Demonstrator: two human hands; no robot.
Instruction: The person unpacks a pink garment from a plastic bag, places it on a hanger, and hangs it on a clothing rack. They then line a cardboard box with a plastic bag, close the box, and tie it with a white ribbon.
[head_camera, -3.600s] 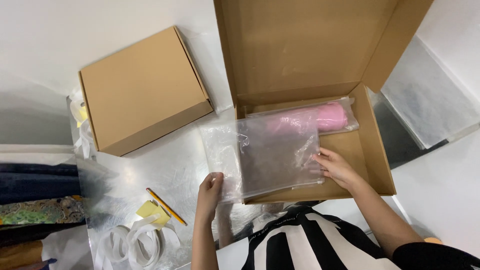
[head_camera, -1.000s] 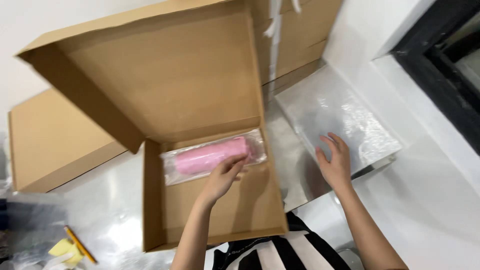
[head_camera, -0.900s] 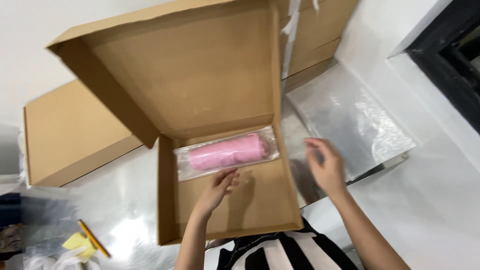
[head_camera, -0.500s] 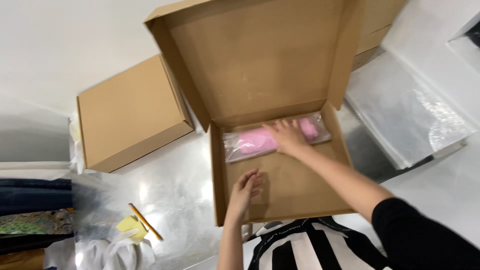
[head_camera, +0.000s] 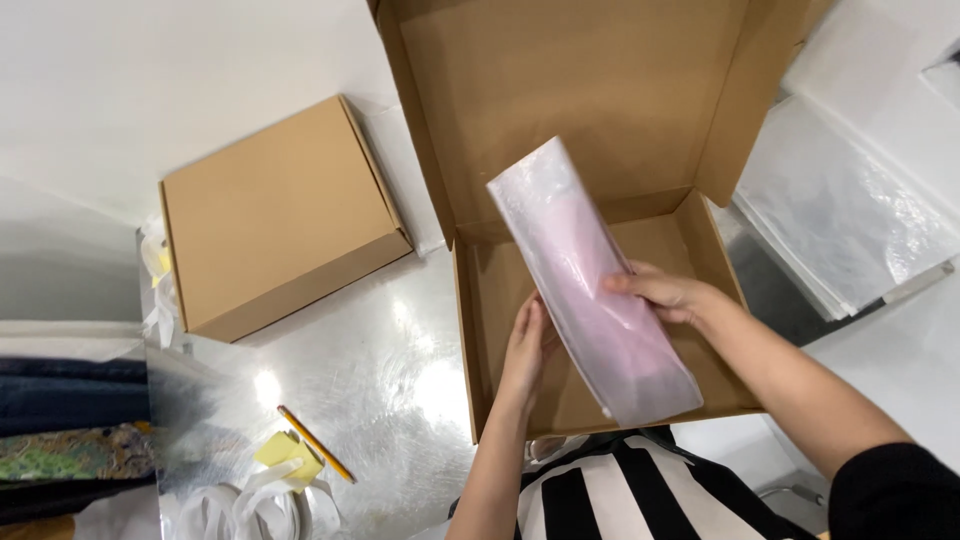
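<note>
Both my hands hold a pink roll in a clear plastic bag (head_camera: 590, 270) lifted above an open brown cardboard box (head_camera: 478, 330). The bagged roll is tilted, its far end up against the raised lid (head_camera: 570, 90). My right hand (head_camera: 668, 295) grips it from the right side, fingers over the top. My left hand (head_camera: 527, 345) supports it from the left, near the lower end. The box floor under the bag looks bare.
A closed brown cardboard box (head_camera: 275, 215) sits at the left on the shiny metal table (head_camera: 370, 370). A pencil (head_camera: 313, 443), a yellow note (head_camera: 288, 455) and white tape rolls (head_camera: 250, 505) lie at the front left. A stack of clear plastic bags (head_camera: 850, 215) lies at the right.
The bagged pink roll lay along the box's back wall under my right hand; now both hands have lifted it out and tilted it above the box. The view has shifted.
</note>
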